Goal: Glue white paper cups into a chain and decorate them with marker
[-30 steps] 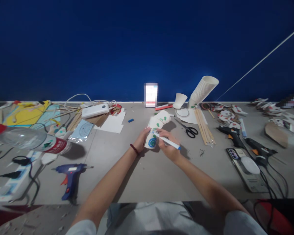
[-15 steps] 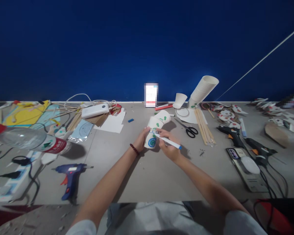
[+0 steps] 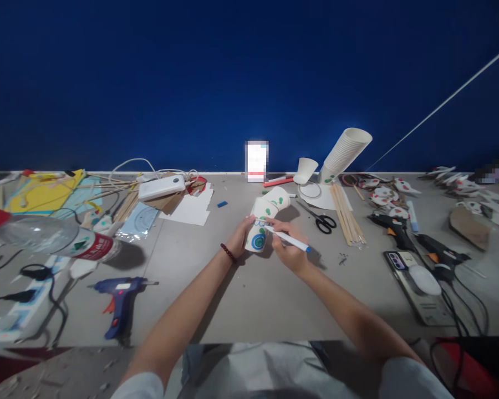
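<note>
White paper cups, joined in a bent row, lie on the grey table with green spots and a blue-green ring drawn on them. My left hand is closed on their left side. In my right hand is a white marker with a blue end, its tip at the cup surface near some blue curved lines. The cups partly hide the fingers of my left hand.
Scissors, wooden sticks and a tall cup stack stand or lie to the right. Further right are glue guns and a phone. On the left are a bottle, a blue glue gun and a power strip.
My right hand and the marker have shifted very slightly to the right. The left hand and the cups look the same.
</note>
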Motion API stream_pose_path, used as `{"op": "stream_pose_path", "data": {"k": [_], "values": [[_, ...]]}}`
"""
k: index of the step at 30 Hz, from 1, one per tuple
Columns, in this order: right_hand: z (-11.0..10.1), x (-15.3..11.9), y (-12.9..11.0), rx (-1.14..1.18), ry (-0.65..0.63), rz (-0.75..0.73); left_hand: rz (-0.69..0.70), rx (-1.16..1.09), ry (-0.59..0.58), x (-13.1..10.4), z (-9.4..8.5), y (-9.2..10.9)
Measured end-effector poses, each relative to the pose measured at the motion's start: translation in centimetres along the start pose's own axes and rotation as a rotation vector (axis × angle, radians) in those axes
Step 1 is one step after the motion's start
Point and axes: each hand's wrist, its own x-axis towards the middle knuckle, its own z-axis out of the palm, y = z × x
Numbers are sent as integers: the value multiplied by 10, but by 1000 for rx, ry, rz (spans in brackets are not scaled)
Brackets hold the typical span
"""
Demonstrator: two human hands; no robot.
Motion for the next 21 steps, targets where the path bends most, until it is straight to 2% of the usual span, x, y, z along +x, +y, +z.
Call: {"op": "stream_pose_path", "data": {"k": [21], "values": [[1,2,1,-65,62,0,-6,17,-15,-1,1,1]]}}
